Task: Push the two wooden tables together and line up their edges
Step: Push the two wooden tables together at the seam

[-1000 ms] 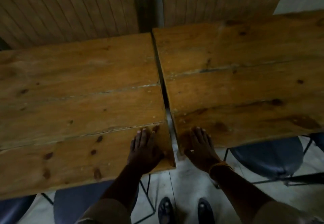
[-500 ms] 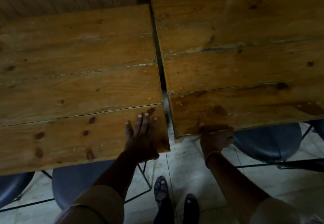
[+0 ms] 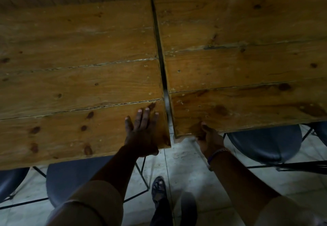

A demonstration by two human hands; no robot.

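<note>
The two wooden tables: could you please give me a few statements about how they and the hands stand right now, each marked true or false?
1. The left hand lies flat on the left table. True.
2. The right hand rests flat on top of the right table. False: it grips that table's near edge, thumb on top.
3. The tables' near edges are level. False: the left table's edge sits nearer the person.
4. A narrow gap shows between the tables. True.
5. A chair seat sits under the right table. True.
</note>
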